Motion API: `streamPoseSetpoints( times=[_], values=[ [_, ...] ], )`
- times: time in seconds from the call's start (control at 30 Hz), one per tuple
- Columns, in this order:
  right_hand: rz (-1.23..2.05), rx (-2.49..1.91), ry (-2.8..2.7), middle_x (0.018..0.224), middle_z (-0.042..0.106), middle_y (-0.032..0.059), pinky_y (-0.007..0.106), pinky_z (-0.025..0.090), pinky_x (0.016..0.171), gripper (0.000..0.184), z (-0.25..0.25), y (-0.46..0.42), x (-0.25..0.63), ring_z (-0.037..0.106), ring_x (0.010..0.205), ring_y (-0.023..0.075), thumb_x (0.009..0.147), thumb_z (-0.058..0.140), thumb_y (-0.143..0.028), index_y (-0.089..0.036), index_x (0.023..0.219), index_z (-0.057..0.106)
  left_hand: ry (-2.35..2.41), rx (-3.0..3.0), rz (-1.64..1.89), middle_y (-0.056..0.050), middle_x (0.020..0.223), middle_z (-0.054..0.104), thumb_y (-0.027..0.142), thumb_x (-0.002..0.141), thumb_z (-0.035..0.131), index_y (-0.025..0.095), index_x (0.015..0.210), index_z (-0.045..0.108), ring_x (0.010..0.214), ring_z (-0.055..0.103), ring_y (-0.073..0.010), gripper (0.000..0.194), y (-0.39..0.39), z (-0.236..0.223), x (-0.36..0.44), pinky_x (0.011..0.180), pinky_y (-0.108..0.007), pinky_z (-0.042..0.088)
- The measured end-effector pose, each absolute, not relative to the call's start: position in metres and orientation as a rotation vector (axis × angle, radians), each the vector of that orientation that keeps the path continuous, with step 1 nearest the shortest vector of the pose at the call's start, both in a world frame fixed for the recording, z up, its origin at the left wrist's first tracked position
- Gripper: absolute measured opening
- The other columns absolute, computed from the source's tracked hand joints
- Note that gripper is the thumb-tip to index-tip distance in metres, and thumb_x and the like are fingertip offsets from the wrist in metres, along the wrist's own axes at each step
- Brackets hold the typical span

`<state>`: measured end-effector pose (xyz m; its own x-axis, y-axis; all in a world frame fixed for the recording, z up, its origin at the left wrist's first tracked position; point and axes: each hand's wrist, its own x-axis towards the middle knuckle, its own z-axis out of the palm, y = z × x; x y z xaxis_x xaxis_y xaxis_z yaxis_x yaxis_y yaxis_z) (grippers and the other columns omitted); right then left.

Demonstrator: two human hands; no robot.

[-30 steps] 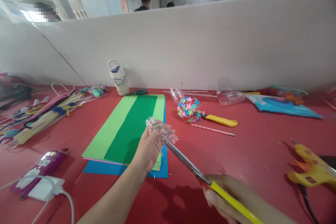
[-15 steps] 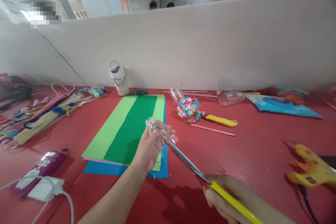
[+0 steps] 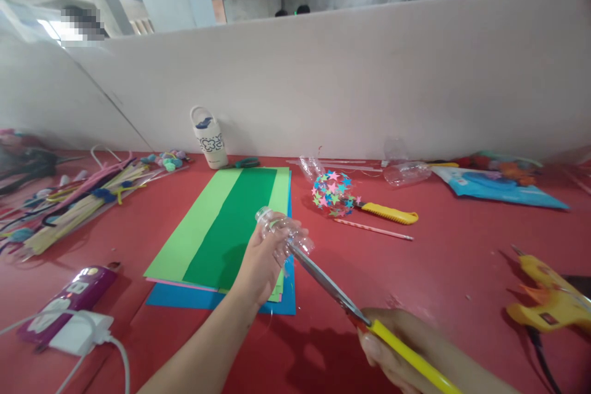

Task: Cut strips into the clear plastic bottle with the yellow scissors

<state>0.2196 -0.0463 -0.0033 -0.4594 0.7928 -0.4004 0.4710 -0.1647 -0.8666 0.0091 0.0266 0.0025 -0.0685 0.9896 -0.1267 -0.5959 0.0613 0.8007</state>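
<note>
A clear plastic bottle piece (image 3: 295, 239) with a narrow neck is gripped in my left hand (image 3: 263, 252), above the edge of the paper stack. My right hand (image 3: 392, 345) holds scissors (image 3: 330, 286) with long metal blades and a yellow handle. The blade tips meet the plastic beside my left fingers; the blades look nearly closed, and their exact bite is hard to make out. Under my left hand lie green paper sheets (image 3: 231, 228) over a blue sheet (image 3: 184, 297). Beyond it sits a clear piece covered in colourful stars (image 3: 333, 192).
A yellow cutter knife (image 3: 390, 212) and a pencil (image 3: 373, 229) lie past the scissors. At right is a yellow glue gun (image 3: 547, 295); at left, a purple power strip (image 3: 76, 295) with a white charger. A white tumbler (image 3: 211, 144) stands by the partition (image 3: 323, 86).
Both hands, the plastic piece and the scissors look almost unmoved. Behind the partition, the heads of people in the background have shifted slightly.
</note>
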Motion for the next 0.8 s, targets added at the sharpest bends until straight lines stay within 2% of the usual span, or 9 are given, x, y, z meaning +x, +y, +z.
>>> streamPoseSetpoints(
  times=[0.17,0.57,0.8],
  values=[
    [1.679,-1.41,-1.785,0.048,0.023,-0.0127,0.02,0.017,0.032,0.07,0.003,-0.045,0.219,0.022,0.033,0.0048,0.065,0.038,-0.096,-0.026,0.066,0.029,0.855,0.604,1.461,-0.005,0.082,0.074,0.021,0.064,0.077,0.018,0.09,0.059,0.086,0.074,-0.0274,0.031,0.027,0.003,0.01,0.084,-0.044,0.057],
    [1.685,-1.383,-1.83,0.053,0.03,-0.0111,0.02,0.017,0.037,0.068,0.011,-0.046,0.217,0.036,0.036,0.0054,0.071,0.037,-0.093,-0.025,0.069,0.031,0.827,0.607,1.483,-0.005,0.082,0.074,0.024,0.065,0.079,0.018,0.09,0.058,0.084,0.074,-0.0264,0.033,0.027,0.004,0.01,0.082,-0.043,0.057],
    [1.624,-1.397,-1.852,0.054,0.03,-0.0102,0.022,0.017,0.039,0.066,0.011,-0.049,0.218,0.032,0.037,0.0058,0.076,0.033,-0.091,-0.025,0.072,0.031,0.841,0.605,1.487,-0.004,0.08,0.074,0.023,0.064,0.079,0.018,0.089,0.058,0.081,0.073,-0.0246,0.033,0.027,0.005,0.01,0.077,-0.039,0.057]
  ],
)
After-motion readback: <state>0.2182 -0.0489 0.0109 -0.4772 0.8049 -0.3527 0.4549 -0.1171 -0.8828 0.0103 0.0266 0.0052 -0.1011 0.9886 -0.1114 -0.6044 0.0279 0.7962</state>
